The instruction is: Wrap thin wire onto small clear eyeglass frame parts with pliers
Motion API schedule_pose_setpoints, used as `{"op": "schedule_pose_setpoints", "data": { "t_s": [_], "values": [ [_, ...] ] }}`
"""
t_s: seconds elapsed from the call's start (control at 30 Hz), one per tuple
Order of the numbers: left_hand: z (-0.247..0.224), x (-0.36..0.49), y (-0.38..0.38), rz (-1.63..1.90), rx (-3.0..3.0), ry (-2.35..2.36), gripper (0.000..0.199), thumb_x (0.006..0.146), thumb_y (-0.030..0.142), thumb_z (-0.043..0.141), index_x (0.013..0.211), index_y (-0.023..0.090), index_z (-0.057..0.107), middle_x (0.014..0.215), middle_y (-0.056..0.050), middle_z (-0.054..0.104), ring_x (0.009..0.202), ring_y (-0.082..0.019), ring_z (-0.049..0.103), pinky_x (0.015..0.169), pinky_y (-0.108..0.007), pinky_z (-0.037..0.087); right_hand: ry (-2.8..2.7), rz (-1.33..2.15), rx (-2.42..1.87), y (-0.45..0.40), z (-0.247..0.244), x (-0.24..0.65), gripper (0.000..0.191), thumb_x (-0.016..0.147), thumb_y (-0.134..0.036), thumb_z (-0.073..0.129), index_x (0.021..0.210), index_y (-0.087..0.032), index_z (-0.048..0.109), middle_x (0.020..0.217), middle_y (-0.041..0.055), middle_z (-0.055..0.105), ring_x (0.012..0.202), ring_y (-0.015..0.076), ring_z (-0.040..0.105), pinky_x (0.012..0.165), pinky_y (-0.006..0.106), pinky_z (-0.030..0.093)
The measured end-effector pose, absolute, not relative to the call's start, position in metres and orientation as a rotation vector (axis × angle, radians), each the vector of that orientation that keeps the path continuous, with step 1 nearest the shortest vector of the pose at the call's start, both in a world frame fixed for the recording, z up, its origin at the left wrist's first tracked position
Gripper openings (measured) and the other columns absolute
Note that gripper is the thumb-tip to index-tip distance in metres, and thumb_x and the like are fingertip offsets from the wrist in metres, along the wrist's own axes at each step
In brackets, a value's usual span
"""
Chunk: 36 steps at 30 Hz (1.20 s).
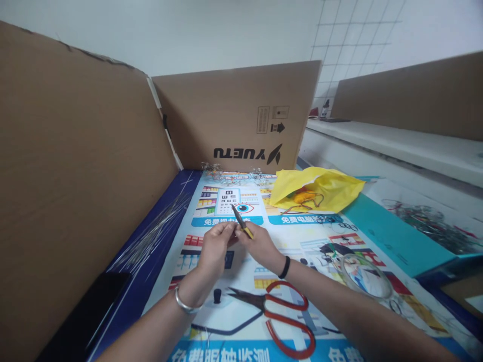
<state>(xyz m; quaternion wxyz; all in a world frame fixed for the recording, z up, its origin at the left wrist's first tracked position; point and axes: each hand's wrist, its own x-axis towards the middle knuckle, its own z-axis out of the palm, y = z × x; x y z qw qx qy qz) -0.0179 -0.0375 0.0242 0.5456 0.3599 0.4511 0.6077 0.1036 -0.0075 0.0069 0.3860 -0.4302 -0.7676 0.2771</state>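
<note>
My right hand [261, 246] is closed around a pair of pliers [239, 217] with dark pointed jaws and yellow handles, the tip aimed away from me. My left hand [216, 246] meets it fingertip to fingertip, thumb and forefinger pinched. Whatever the left fingers hold is too small or hidden to make out. Red-handled scissors [267, 301] lie below my hands, between the forearms, blades toward the left. The hands are over a printed sheet [241, 274] with an eye chart and Chinese text.
Cardboard panels [234, 115] stand at the back and left. A yellow bag [324, 188] with orange material inside lies back right. Thin wires [151, 236] and a black phone-like slab [90, 311] lie left. At right are a clear round dish [366, 276] and a tangled wire pile [426, 226].
</note>
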Motion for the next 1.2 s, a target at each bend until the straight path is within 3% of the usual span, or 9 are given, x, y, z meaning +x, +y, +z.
{"op": "schedule_pose_setpoints", "data": {
  "t_s": [0.13, 0.23, 0.37, 1.2],
  "values": [
    [0.035, -0.035, -0.032, 1.377, 0.816, 1.070, 0.026, 0.065, 0.035, 0.067, 0.077, 0.013, 0.059, 0.076, -0.006, 0.067, 0.069, -0.016, 0.063, 0.066, -0.029, 0.050, -2.182, 0.059, -0.915, -0.002, 0.014, 0.125, 0.023, 0.084, -0.031, 0.045, 0.099, -0.015, 0.054, 0.089, 0.0093, 0.055, 0.084, 0.0197, 0.048, 0.073, 0.031, 0.040],
    [0.037, -0.042, -0.029, 1.384, 0.816, 1.075, 0.025, 0.067, 0.036, 0.065, 0.076, 0.014, 0.058, 0.072, -0.005, 0.066, 0.062, -0.014, 0.062, 0.060, -0.026, 0.049, -2.289, -0.355, -0.851, 0.006, 0.016, 0.139, 0.029, 0.082, -0.032, 0.049, 0.103, -0.015, 0.056, 0.089, 0.0110, 0.052, 0.084, 0.0221, 0.044, 0.073, 0.035, 0.038],
    [0.036, -0.045, -0.027, 1.384, 0.801, 1.098, 0.023, 0.070, 0.034, 0.063, 0.075, 0.014, 0.057, 0.072, -0.005, 0.067, 0.060, -0.013, 0.062, 0.060, -0.026, 0.049, -2.305, -0.614, -0.832, 0.012, 0.018, 0.147, 0.028, 0.083, -0.032, 0.049, 0.103, -0.015, 0.058, 0.088, 0.0110, 0.051, 0.082, 0.0222, 0.043, 0.074, 0.036, 0.036],
    [0.040, -0.041, -0.032, 1.328, 0.745, 1.080, 0.019, 0.071, 0.031, 0.063, 0.075, 0.013, 0.056, 0.068, -0.005, 0.066, 0.056, -0.012, 0.061, 0.055, -0.024, 0.050, -2.312, -0.844, -0.707, 0.018, 0.016, 0.154, 0.019, 0.084, -0.018, 0.046, 0.099, -0.021, 0.058, 0.085, 0.0065, 0.053, 0.078, 0.0180, 0.042, 0.070, 0.033, 0.031]
  ]
}}
